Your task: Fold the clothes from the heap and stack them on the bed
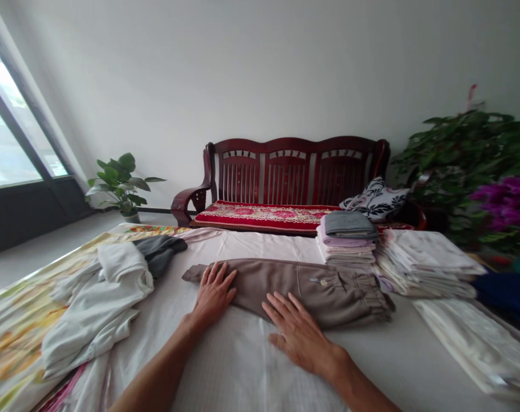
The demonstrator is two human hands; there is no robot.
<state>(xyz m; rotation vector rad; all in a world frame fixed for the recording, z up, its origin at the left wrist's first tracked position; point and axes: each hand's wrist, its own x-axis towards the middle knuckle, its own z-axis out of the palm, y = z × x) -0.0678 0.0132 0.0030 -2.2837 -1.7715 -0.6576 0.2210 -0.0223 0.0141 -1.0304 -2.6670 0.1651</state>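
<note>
A pair of brown-grey trousers (268, 283), folded lengthwise, lies flat across the white sheet (234, 366). Its gathered elastic waistband is at the right end, with a zipped pocket near it. My left hand (214, 292) rests with fingers spread on the narrower left part of the trousers. Flat on the near edge of the fabric, around its middle, lies my right hand (296, 332), its fingers stretched out. Neither hand grips the cloth.
Crumpled light-grey clothing (114, 292) and a dark grey garment (161, 252) lie left. Folded stacks (345, 237) and white folded cloths (431, 257) stand right, near a flat white garment (478, 337) and dark blue cloth (508, 292). Behind is a wooden bench (288, 171).
</note>
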